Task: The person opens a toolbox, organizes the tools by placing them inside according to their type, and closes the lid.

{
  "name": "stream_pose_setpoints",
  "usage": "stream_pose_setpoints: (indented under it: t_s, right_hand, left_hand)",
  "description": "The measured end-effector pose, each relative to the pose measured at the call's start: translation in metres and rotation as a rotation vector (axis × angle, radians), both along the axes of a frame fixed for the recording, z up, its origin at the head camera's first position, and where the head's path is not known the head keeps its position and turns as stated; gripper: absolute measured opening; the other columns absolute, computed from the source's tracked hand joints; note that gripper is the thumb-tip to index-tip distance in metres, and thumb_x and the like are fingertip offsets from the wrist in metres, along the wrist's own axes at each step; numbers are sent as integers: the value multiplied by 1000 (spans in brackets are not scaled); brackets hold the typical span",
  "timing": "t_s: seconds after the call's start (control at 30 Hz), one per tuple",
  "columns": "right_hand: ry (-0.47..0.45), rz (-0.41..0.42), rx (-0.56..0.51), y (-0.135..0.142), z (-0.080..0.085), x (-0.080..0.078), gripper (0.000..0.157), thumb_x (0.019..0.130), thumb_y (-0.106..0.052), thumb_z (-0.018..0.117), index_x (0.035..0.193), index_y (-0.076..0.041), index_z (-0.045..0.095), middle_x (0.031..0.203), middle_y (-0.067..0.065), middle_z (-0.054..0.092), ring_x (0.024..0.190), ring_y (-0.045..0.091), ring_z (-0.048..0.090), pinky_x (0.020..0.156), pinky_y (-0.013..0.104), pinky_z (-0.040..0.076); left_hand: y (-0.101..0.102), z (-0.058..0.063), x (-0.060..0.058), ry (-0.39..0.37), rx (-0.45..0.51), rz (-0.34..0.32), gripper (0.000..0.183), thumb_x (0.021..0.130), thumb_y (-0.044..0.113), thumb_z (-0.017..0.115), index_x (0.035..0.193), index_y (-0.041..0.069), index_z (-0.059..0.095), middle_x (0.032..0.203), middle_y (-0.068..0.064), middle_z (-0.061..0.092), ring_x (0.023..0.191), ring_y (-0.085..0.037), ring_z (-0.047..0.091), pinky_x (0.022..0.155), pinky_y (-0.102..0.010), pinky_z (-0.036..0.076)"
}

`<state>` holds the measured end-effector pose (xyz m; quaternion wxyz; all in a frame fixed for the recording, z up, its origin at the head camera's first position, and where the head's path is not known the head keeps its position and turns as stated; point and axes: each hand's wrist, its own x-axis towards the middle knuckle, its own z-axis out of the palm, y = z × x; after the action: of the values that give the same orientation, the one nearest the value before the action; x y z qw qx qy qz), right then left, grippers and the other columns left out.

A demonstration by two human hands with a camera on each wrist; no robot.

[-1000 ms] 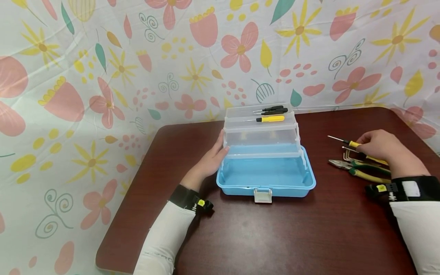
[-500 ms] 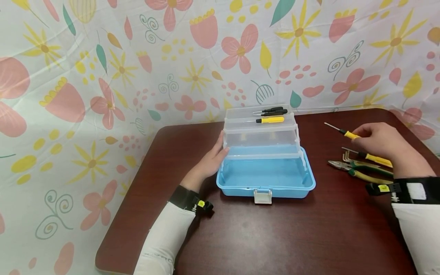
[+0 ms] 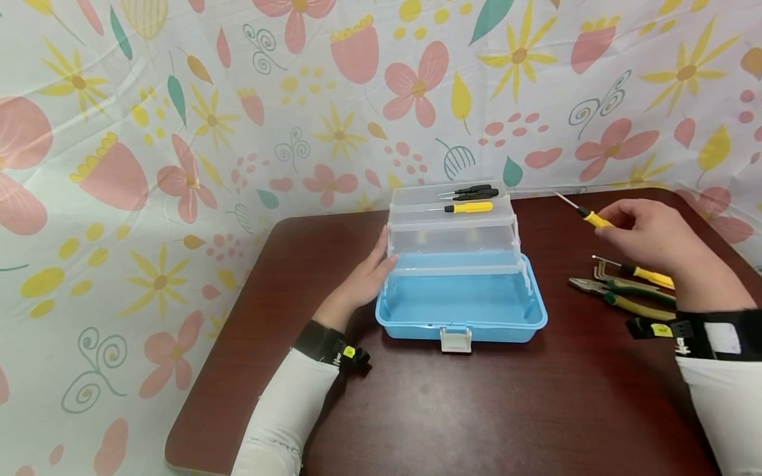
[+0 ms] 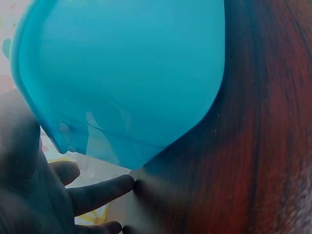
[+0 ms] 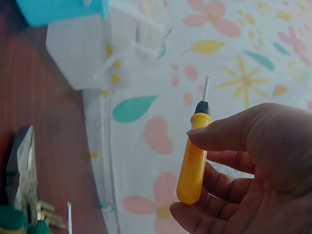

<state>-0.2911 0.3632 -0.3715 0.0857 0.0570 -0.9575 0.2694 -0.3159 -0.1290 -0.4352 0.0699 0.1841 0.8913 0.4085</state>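
My right hand [image 3: 651,238] pinches the yellow-and-black handle of a screwdriver [image 3: 597,219] above the table at the right. Its metal shaft points away and up to the left. In the right wrist view, thumb and fingers hold that yellow handle [image 5: 193,165]. A light blue toolbox [image 3: 461,330] stands with its clear stepped trays [image 3: 452,239] raised at the back. My left hand [image 3: 364,277] rests against the box's left side, fingers extended. On the upper trays lie a yellow screwdriver [image 3: 470,207] and several black-handled ones [image 3: 478,193].
Right of the toolbox, another yellow screwdriver [image 3: 653,276], bent hex keys [image 3: 600,270] and green-and-yellow pliers [image 3: 639,305] lie on the dark wooden table [image 3: 452,410]. A flower-patterned cloth [image 3: 238,165] hangs behind the table.
My right hand has lifted the screwdriver off the table and carried it left and up, away from the other tools. The left hand stays at the toolbox.
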Motion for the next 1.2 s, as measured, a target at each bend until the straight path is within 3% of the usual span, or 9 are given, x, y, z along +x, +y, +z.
stream_pose_setpoints:
  t_s: [0.33,0.73,0.8,1.03,1.2]
  right_hand:
    - [58,50,-20,-30,14,4,35,99,-34,68,115,-3,70,96,15,66,72,18,49,56,29,40]
    - [116,153,3,-78,33,-6,26,99,-30,67,111,-7,71,89,11,62,78,25,50,59,31,39]
    - [118,175,21,-86,39,-9,24,99,-28,67,110,-7,71,89,10,61,77,25,50,60,31,39]
    - [119,276,107,-115,62,-27,24,97,-18,67,116,-4,72,93,12,67,78,25,54,64,35,43]
    - [66,335,184,-133,72,-41,30,95,-18,67,119,-2,71,104,17,70,90,29,61,76,46,53]
  left_hand:
    - [-3,-1,0,6,6,-2,68,108,57,33,158,52,-13,174,16,-4,162,-24,11,126,-61,17]
    - [1,-1,0,20,9,0,70,109,54,34,163,43,-9,173,19,-4,162,-22,10,127,-61,16]
    - [1,-1,0,17,7,3,71,109,55,34,164,42,-8,173,18,-3,162,-23,11,127,-61,16]
    - [0,0,-1,17,-1,4,67,108,57,33,158,54,-12,173,17,-3,162,-24,12,126,-61,18]
    - [0,-1,-1,19,2,-3,68,109,56,34,158,53,-12,174,16,-3,161,-26,14,126,-62,19]
